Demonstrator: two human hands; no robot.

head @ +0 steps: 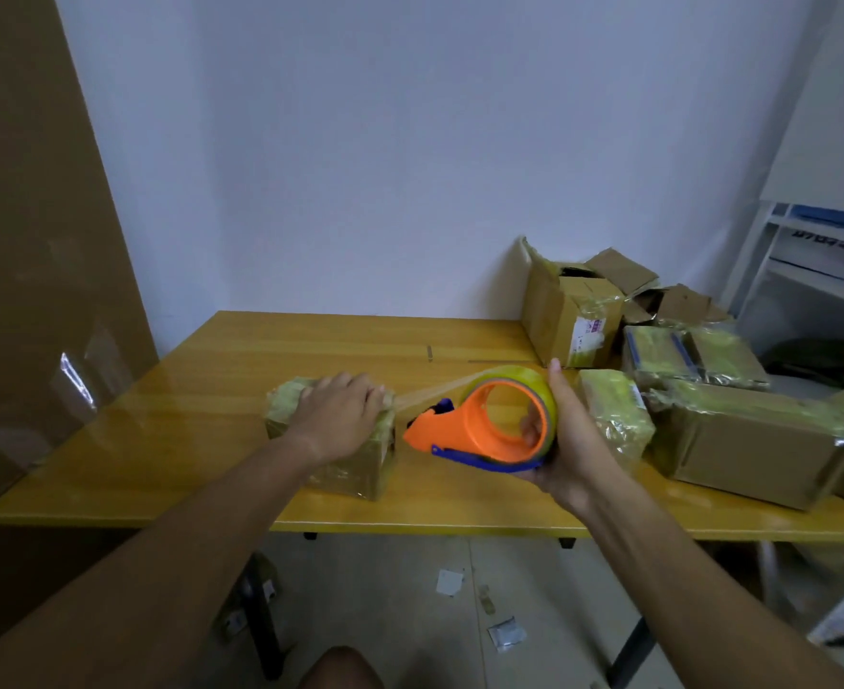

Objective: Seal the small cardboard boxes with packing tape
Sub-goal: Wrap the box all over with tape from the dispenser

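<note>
So we're at the yellow desk (171, 420) with a heap of bigger boxes (738, 440) shoved to the right, most already shiny with tape. The box (355, 469) we're working on sits near the front edge, left of centre, and it's small and probably pretty light, so it'll skid on that glossy top if we don't pin it. That's what our left hand (340, 415) is doing: fingers flat and spread over the top, pressing down. Cardboard's stiff at the edges and soft in the middle, so we'd keep the weight near the rim.

Our right hand (566, 430) is wrapped round the dispenser (484, 425), fingers curled through the orange core, thumb up against the roll. A strip of tape (424, 392) runs taut from the roll to the box top. That stuff's thin, clingy and folds onto itself easily, so we'd keep it tight and low.
</note>
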